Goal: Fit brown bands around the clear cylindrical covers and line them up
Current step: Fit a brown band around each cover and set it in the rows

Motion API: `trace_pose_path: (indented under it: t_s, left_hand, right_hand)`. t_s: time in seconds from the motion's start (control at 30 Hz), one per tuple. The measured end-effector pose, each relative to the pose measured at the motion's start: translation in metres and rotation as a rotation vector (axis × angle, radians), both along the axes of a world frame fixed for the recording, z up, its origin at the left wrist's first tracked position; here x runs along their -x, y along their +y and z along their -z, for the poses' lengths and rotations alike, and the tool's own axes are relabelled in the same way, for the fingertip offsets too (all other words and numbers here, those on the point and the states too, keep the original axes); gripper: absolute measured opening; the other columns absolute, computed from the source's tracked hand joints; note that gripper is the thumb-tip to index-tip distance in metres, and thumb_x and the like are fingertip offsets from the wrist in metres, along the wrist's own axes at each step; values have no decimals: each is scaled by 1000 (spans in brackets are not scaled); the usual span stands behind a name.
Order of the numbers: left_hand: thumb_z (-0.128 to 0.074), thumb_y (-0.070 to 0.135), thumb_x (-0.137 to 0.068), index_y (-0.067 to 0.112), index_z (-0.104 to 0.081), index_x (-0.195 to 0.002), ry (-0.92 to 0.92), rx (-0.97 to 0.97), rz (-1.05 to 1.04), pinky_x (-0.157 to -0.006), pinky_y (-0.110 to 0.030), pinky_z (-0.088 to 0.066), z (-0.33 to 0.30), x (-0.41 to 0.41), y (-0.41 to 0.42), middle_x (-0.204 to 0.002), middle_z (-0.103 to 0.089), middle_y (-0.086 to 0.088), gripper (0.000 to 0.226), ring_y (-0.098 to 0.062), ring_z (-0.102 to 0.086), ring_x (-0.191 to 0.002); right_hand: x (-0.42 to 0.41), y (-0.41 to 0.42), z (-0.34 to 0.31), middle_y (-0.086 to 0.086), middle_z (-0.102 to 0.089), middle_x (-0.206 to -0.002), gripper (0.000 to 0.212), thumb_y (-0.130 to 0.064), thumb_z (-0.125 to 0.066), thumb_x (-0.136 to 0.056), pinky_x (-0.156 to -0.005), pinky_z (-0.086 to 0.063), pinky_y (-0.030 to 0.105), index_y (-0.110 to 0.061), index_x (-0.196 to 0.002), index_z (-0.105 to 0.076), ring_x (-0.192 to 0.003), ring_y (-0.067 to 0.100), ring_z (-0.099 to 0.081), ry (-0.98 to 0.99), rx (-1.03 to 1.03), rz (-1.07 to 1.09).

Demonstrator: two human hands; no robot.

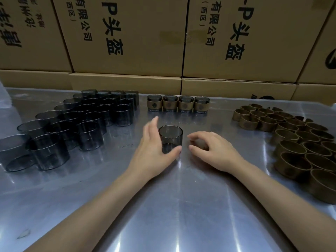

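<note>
A single clear smoky cover [170, 135] stands upright on the table in front of me. My left hand [154, 151] holds it, with the thumb curved across its base in front and the fingers on its far left side. To its right, my right hand [212, 151] hovers just off the table with fingers loosely curled; I see nothing in it. It does not touch the cover. A row of several banded covers [178, 104] is lined up at the back centre. Bare covers [87, 120] are massed on the left, and loose brown bands [300, 142] are piled on the right.
The shiny metal table [172, 206] stretches toward me between my forearms. Stacked cardboard boxes [127, 42] form a wall along the far edge. A crumpled clear plastic sheet [7, 110] lies at the far left.
</note>
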State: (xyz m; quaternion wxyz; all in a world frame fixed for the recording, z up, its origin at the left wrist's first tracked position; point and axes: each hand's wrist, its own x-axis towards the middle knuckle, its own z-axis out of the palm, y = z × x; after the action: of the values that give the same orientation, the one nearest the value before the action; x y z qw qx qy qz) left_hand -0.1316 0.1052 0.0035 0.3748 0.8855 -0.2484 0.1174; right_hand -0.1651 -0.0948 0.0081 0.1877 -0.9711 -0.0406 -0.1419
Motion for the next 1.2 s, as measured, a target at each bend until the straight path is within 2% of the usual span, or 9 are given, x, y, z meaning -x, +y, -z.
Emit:
trace_pose_path:
  t_s: [0.1, 0.23, 0.33, 0.4, 0.5, 0.63, 0.93, 1.07, 1.2]
  left_hand:
    - [-74, 49, -76, 24, -40, -137, 214, 68, 65, -97, -30, -46, -1, -12, -3, -131, -58, 3, 74, -16, -56, -118]
    - [-63, 35, -65, 30, -48, -129, 379, 229, 321, -102, -42, -45, -2, -12, -4, -120, -63, 4, 67, -15, -59, -113]
    - [-61, 50, -65, 33, -49, -126, 403, 369, 419, -95, -22, -46, -4, -6, -5, -118, -62, 14, 65, -1, -58, -112]
    - [-66, 55, -66, 36, -52, -119, 364, 487, 368, -91, -15, -47, -5, -5, -9, -113, -64, 17, 57, 4, -59, -109]
    - [-78, 34, -76, 33, -57, -109, 289, 560, 275, -88, -15, -47, -6, -6, -15, -106, -67, 15, 39, 3, -62, -102]
    - [-82, 18, -74, 24, -60, -100, 259, 588, 197, -78, -13, -48, -5, -8, -21, -94, -68, 11, 35, 0, -65, -89]
    - [-85, 33, -69, 18, -66, -81, 386, 832, 24, -60, -18, -52, -9, -6, -29, -75, -72, 7, 27, -7, -69, -74]
    - [-80, 39, -74, 22, -70, -74, 487, 872, 0, -77, -33, -56, -14, -6, -26, -77, -71, 6, 19, -15, -69, -82]
    - [-71, 34, -83, 17, -75, -87, 659, 932, 123, -69, -29, -58, -20, -8, -17, -92, -75, -7, 18, -20, -72, -85]
  right_hand:
    - [0, 11, 1, -20, -59, -113, 54, -57, -48, -78, -75, -37, 30, -35, -127, -52, -109, 10, -45, 26, -49, -74]
    - [-1, 24, 1, -19, -59, -96, 64, -71, -53, -62, -78, -45, 30, -37, -117, -50, -105, 8, -47, 64, -183, -95]
    - [-2, 37, 0, -15, -64, -109, 67, -65, -65, -60, -89, -50, 34, -33, -118, -54, -106, 6, -57, 13, -425, -88]
    - [-3, 46, 2, -17, -65, -107, 53, -45, -76, -67, -84, -52, 29, -33, -114, -55, -100, 3, -61, -58, -538, -80]
    - [-4, 53, 3, -17, -66, -103, 48, -25, -77, -71, -78, -51, 23, -33, -112, -54, -95, 2, -63, -105, -603, -63]
    - [-2, 53, 1, -16, -66, -108, 57, -23, -81, -70, -82, -50, 23, -28, -120, -54, -99, 4, -62, -102, -572, -67]
    - [-3, 54, 1, -17, -65, -110, 64, -32, -87, -66, -87, -52, 37, -29, -118, -51, -103, 6, -62, -110, -499, -113]
    - [-2, 52, 0, -27, -60, -109, 69, -32, -87, -64, -81, -51, 26, -36, -120, -48, -91, -1, -60, -121, -486, -143]
    - [-3, 48, -1, -24, -64, -106, 66, -17, -90, -63, -87, -49, 18, -41, -112, -52, -102, -3, -61, -137, -635, -176]
